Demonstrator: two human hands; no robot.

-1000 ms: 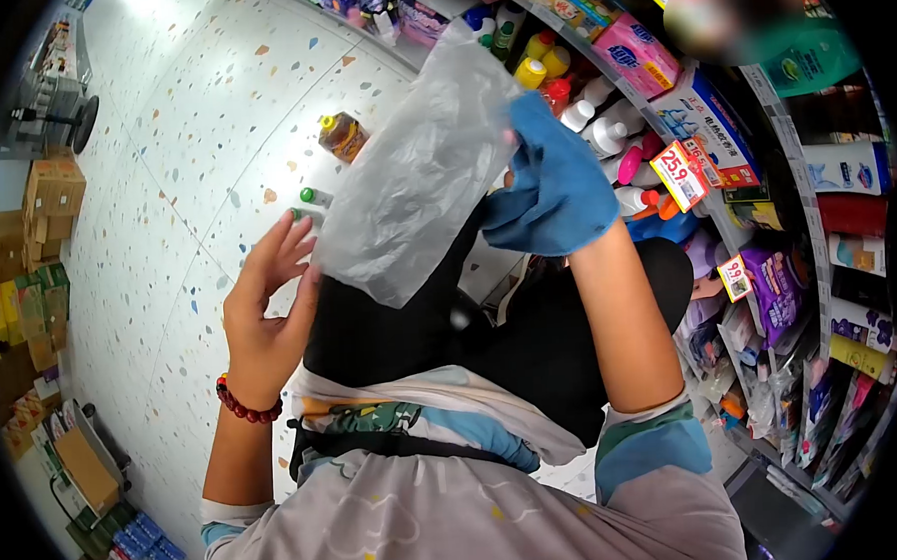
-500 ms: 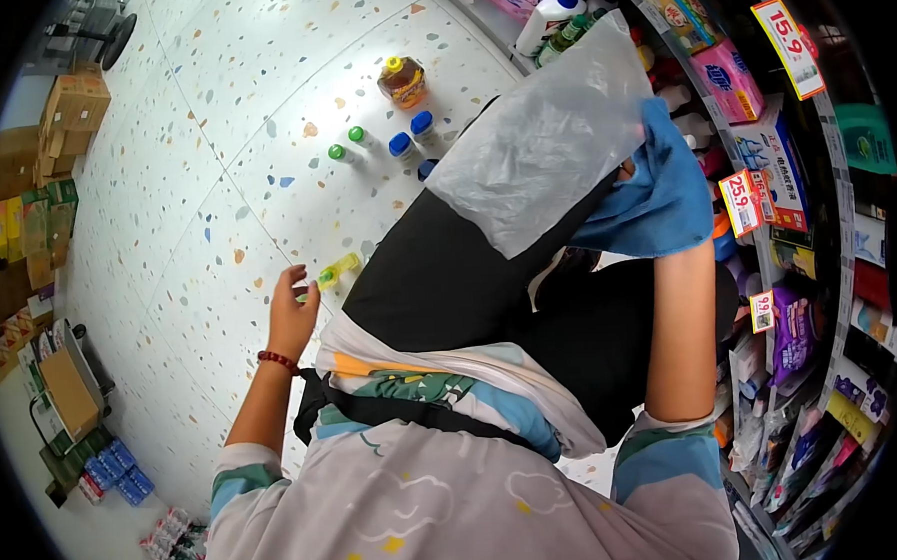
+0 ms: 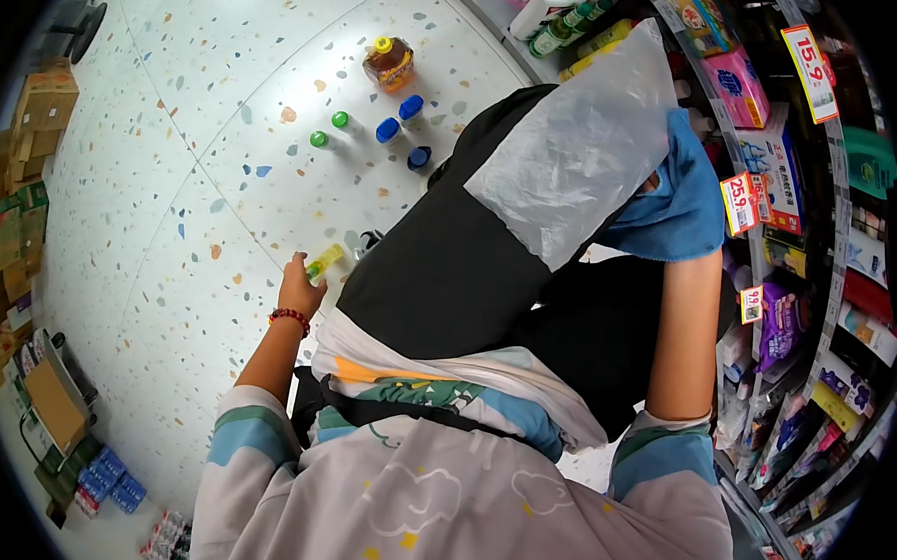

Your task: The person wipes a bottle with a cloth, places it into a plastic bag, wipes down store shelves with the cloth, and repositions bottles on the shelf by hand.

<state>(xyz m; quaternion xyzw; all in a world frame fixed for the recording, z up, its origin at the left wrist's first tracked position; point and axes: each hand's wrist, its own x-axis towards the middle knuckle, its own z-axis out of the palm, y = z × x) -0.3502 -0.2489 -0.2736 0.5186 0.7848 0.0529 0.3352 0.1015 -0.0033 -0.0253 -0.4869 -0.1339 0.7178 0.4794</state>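
Note:
My left hand (image 3: 301, 289), with a red bead bracelet at the wrist, is low over the floor. Its fingers and thumb close around the capped end of a small yellow bottle (image 3: 326, 260). On the right, my right hand is mostly hidden by a blue cloth (image 3: 677, 202) that it holds; only a bit of finger shows. A translucent plastic bag (image 3: 573, 144) lies over my black-trousered knee, its right edge against the cloth. Beyond the knee, an amber bottle with a yellow cap (image 3: 389, 64) stands near several smaller bottles with blue caps (image 3: 388, 130) and green caps (image 3: 339, 119).
Store shelves (image 3: 753, 147) full of packaged goods and price tags run close along my right. A white bottle (image 3: 549, 7) and green bottles (image 3: 562, 30) stand on the lower shelf. At far left are cardboard boxes (image 3: 45, 107) and a cart with a box (image 3: 55, 402).
My left hand has moved onto the yellow bottle, its fingers closing at the cap. The view has shifted slightly. My right hand still keeps the blue cloth beside the bag.

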